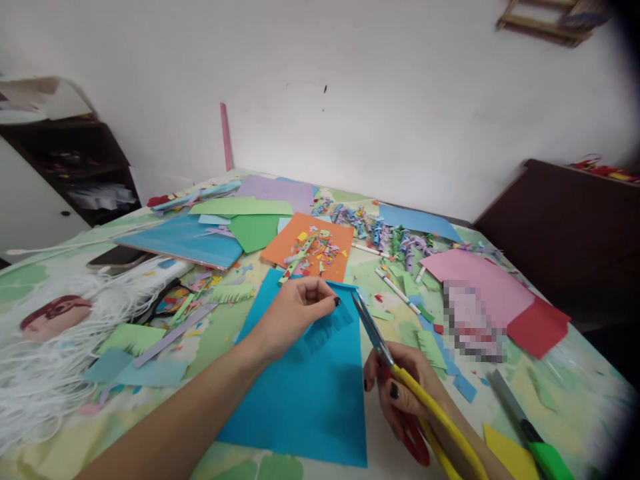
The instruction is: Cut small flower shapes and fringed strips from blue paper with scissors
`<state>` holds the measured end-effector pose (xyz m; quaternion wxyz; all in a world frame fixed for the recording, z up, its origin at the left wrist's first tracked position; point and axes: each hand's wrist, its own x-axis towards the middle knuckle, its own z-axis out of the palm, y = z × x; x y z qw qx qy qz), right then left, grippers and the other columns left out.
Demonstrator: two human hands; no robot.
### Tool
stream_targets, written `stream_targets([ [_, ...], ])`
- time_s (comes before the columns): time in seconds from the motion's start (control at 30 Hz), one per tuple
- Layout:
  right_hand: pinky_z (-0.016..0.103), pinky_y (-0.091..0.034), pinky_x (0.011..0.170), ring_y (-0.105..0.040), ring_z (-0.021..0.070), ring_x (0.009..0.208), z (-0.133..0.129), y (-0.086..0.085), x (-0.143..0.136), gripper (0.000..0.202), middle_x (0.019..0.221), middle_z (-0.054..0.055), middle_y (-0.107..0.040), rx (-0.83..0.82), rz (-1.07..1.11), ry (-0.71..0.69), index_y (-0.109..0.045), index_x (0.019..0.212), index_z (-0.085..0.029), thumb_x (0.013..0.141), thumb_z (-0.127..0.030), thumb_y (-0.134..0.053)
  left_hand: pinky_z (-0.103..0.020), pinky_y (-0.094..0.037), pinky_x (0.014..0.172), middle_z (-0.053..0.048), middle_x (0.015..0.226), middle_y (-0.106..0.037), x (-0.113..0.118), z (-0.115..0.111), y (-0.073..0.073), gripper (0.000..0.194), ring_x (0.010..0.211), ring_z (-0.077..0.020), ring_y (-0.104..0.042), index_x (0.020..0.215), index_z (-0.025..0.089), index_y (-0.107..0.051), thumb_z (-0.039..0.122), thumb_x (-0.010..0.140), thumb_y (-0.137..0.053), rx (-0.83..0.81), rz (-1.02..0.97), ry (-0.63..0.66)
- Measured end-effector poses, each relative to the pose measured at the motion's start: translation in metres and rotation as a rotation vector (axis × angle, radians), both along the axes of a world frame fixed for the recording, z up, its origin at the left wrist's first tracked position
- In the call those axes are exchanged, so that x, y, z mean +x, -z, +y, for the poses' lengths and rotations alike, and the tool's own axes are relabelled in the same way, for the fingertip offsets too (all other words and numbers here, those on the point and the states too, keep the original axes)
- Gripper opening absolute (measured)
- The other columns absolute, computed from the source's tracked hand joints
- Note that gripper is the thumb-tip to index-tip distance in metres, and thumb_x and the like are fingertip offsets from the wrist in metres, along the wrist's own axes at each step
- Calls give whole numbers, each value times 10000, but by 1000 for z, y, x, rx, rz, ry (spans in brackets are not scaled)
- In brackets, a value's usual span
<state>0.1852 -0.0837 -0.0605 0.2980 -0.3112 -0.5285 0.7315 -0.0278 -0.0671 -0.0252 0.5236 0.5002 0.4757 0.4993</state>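
Pale and printed with green leaf shapes, the desk (585, 413) fills the lower part of my remote view. Nearest me, at the right, lie a green-handled blade (525, 427) and a piece of yellow paper (507, 453). Beside them I have the right hand (405, 380) wrapped round the scissors (386, 355), which have yellow and red on their handles; their blades point away from me, parted slightly at the tips. Left of that hand lies a large blue sheet (320, 407). Over its far part, my left hand (303, 303) pinches a thin blue strip (344, 286) between thumb and fingers, and the strip's right end is at the scissor tips. I cannot tell whether the blades touch it. White cord (30, 380) is heaped at the left, with a dark phone (120, 257) beyond it. On the right I see a pixelated patch (475, 323) beside pink paper (480, 280) and red paper (540, 327). Farther off, small coloured scraps (330, 250) and a spotted green strip (297, 260) lie on an orange sheet (275, 247), with curled paper pieces (380, 233) to its right. Green paper (260, 230) and lilac paper (280, 193) lie toward the desk's far end. Behind everything stands a whitish wall (400, 127), where I make out an upright pink stick (226, 137) and, high at the right, a wooden frame (537, 28).
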Motion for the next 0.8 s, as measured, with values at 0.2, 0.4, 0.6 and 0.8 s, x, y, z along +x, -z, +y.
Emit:
stream_targets([
  [0.2, 148, -374, 297, -530, 78, 341, -2, 5, -1, 383, 603, -10, -562, 51, 5, -73, -558, 787, -142, 700, -477, -722, -216, -362, 554, 12, 626, -585, -4, -2, -4, 83, 582, -88, -479, 663, 142, -622, 203, 708, -656, 39, -32, -24],
  [0.4, 170, -394, 303, -514, 91, 338, 0, 4, 3, 427, 540, -28, -525, 106, -68, -147, -531, 792, -152, 702, -535, -699, -220, -382, 574, 15, 659, -565, -2, 0, -4, 116, 618, -98, -497, 698, 150, -589, 250, 749, -619, 67, 27, -37],
  [0.6, 159, -306, 271, -439, 79, 291, -4, 1, 8, 490, 445, -58, -478, 153, -207, -119, -533, 784, -167, 673, -621, -681, -230, -384, 580, 21, 652, -548, -1, 0, -6, 112, 620, -107, -511, 713, 159, -561, 250, 778, -572, 55, 58, -42],
  [0.8, 174, -313, 333, -400, 74, 402, 0, -3, 7, 492, 561, -36, -445, 272, -268, -113, -537, 728, -171, 640, -629, -691, -263, -433, 657, -24, 708, -636, 1, -1, -1, 113, 715, -152, -600, 720, 152, -583, 257, 755, -604, 18, 19, -83],
])
